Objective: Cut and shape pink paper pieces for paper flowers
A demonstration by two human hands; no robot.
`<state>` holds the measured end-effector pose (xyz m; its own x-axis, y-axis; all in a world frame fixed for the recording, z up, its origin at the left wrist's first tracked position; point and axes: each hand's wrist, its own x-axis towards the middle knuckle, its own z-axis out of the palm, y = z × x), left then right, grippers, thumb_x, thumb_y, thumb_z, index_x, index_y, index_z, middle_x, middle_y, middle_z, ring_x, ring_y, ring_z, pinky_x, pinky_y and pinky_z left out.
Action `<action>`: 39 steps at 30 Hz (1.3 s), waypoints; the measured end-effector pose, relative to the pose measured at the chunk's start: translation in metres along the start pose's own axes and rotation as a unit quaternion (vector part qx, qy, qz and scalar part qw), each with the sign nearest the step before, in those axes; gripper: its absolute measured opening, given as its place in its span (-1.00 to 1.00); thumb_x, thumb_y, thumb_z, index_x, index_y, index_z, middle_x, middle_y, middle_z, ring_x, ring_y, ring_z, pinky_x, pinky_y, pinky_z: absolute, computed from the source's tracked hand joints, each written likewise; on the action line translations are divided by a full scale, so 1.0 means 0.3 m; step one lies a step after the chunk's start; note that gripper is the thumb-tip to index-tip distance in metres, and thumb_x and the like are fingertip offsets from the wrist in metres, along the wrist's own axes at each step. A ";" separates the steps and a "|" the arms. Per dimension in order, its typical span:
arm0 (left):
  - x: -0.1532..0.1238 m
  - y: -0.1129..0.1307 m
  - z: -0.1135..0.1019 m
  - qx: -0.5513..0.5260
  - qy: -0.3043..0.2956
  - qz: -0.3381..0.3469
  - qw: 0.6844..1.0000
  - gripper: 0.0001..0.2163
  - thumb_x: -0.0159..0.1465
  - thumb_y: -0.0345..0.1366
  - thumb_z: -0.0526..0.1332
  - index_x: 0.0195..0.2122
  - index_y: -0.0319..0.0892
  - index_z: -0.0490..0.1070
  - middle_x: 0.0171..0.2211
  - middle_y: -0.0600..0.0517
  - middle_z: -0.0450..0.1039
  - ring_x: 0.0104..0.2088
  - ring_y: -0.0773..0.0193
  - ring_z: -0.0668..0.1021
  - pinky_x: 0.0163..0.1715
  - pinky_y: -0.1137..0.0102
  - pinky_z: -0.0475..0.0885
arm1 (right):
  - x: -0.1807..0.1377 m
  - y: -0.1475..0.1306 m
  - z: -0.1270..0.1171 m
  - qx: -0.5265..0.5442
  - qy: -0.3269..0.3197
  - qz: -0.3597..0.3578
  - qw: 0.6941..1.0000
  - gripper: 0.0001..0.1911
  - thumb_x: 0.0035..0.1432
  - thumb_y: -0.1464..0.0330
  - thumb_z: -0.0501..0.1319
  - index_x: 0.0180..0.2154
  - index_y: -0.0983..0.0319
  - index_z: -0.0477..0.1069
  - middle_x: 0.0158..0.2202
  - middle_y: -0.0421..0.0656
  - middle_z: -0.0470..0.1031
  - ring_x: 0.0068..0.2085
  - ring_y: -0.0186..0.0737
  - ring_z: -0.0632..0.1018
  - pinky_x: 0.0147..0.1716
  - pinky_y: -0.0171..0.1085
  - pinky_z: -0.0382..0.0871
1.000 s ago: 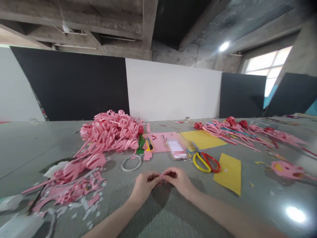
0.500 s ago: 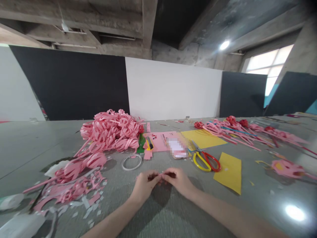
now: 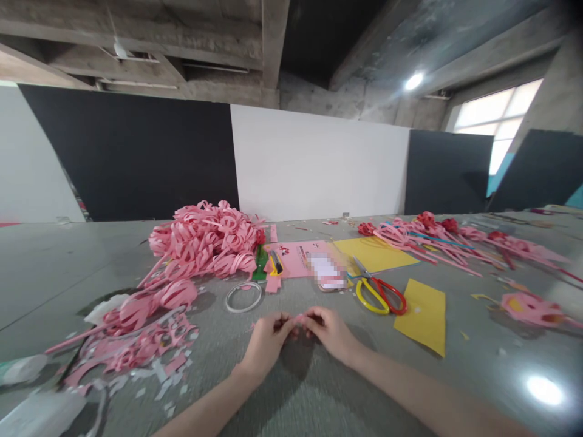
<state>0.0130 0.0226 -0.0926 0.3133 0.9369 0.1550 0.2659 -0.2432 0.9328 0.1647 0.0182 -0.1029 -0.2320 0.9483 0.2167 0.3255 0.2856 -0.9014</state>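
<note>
"Both our left hand (image 3: 266,340) and our right hand (image 3: 331,334) are before us, low over the grey counter (image 3: 300,416). What have we got in them?"

"One small pink piece (image 3: 300,318), pinched between our two sets of fingertips, so each hand has its fingers together on it. We can't make out its shape; our fingers cover most of it."

"And what do we have nearest the left?"

"Just beyond it, the pale ring (image 3: 243,297) lies flat. Farther left we see pink scraps (image 3: 136,349) scattered with white bits, and behind those our big heap of pink paper strips (image 3: 203,240)."

"Straight ahead of us?"

"A pink sheet (image 3: 294,267) with printing on it. The yellow-and-black cutter (image 3: 276,263) rests at its left end, and the phone (image 3: 328,276) overlaps its right part; we can't read the blurred screen."

"To our right, then?"

"Our scissors (image 3: 368,277), one handle yellow and one red, handles spread and blades pointing away from us. Just beside the red handle lies a small yellow sheet (image 3: 423,315); a larger yellow sheet (image 3: 376,254) is behind, near the pink and red paper flowers (image 3: 426,233)."
</note>
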 end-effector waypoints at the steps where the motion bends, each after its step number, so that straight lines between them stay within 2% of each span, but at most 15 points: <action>1: 0.001 0.000 -0.001 0.001 0.003 -0.001 1.000 -0.74 0.11 -0.13 0.07 -0.55 -0.21 0.34 -0.61 0.06 0.40 -0.55 0.31 0.41 -0.54 0.49 0.23 | 0.002 0.001 0.000 -0.002 0.002 0.001 1.000 -0.68 0.08 0.15 0.05 -0.43 0.28 0.34 -0.57 -0.22 0.35 -0.52 -0.37 0.38 -0.53 -0.41 0.21; 6: -0.002 0.007 -0.004 0.007 -0.007 0.009 1.000 -0.73 0.14 -0.13 0.03 -0.55 -0.22 0.31 -0.61 0.06 0.37 -0.55 0.33 0.39 -0.53 0.49 0.23 | 0.003 0.000 -0.003 -0.009 0.002 -0.004 1.000 -0.66 0.09 0.14 0.04 -0.45 0.28 0.34 -0.58 -0.23 0.34 -0.53 -0.38 0.36 -0.54 -0.41 0.19; 10: -0.005 0.004 -0.002 0.006 0.002 0.025 1.000 -0.79 0.14 -0.16 0.05 -0.47 -0.20 0.29 -0.55 0.08 0.36 -0.52 0.34 0.40 -0.50 0.49 0.23 | 0.002 -0.001 -0.006 -0.026 0.007 -0.016 1.000 -0.67 0.10 0.16 0.04 -0.45 0.29 0.35 -0.57 -0.21 0.35 -0.51 -0.36 0.37 -0.51 -0.40 0.20; 14: -0.005 -0.006 -0.003 0.034 -0.035 0.020 0.999 -0.74 0.16 -0.14 0.01 -0.55 -0.20 0.25 -0.63 0.13 0.27 -0.62 0.38 0.33 -0.58 0.49 0.18 | -0.001 -0.003 -0.004 -0.033 -0.003 -0.023 0.999 -0.69 0.11 0.18 0.03 -0.43 0.28 0.35 -0.56 -0.22 0.35 -0.50 -0.36 0.38 -0.50 -0.40 0.20; 22: -0.008 0.000 -0.001 0.036 -0.027 0.028 0.999 -0.74 0.17 -0.11 -0.02 -0.51 -0.18 0.23 -0.61 0.13 0.26 -0.60 0.37 0.34 -0.57 0.50 0.19 | -0.009 -0.008 -0.002 -0.109 0.028 -0.045 0.993 -0.73 0.15 0.23 -0.02 -0.46 0.26 0.27 -0.57 -0.24 0.29 -0.50 -0.36 0.33 -0.52 -0.40 0.14; 27: -0.005 -0.017 -0.001 0.065 -0.021 0.040 0.997 -0.72 0.18 -0.11 -0.03 -0.56 -0.17 0.17 -0.67 0.17 0.15 -0.67 0.41 0.24 -0.64 0.51 0.12 | -0.009 -0.009 -0.001 -0.084 0.017 -0.042 0.995 -0.74 0.14 0.20 0.00 -0.40 0.25 0.30 -0.51 -0.21 0.35 -0.46 -0.35 0.36 -0.48 -0.40 0.20; 35: 0.000 -0.010 -0.001 -0.003 -0.013 0.050 0.999 -0.78 0.17 -0.12 0.01 -0.41 -0.18 0.24 -0.54 0.13 0.26 -0.63 0.43 0.30 -0.61 0.53 0.17 | -0.007 -0.005 0.001 -0.085 0.023 -0.037 0.995 -0.67 0.12 0.15 0.01 -0.42 0.28 0.32 -0.52 -0.21 0.35 -0.49 -0.37 0.35 -0.49 -0.39 0.19; 39: 0.003 -0.012 -0.007 0.006 -0.001 0.052 0.999 -0.78 0.16 -0.13 0.03 -0.41 -0.19 0.28 -0.57 0.13 0.26 -0.62 0.41 0.30 -0.60 0.52 0.16 | -0.008 -0.009 0.004 -0.070 0.016 -0.029 0.997 -0.66 0.10 0.13 0.02 -0.40 0.28 0.34 -0.52 -0.21 0.37 -0.50 -0.38 0.36 -0.50 -0.40 0.19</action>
<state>0.0104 0.0249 -0.0950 0.3418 0.9057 0.2506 0.2421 -0.3426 0.9078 0.1634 0.0150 -0.1014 -0.2257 0.9331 0.2799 0.4378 0.3538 -0.8266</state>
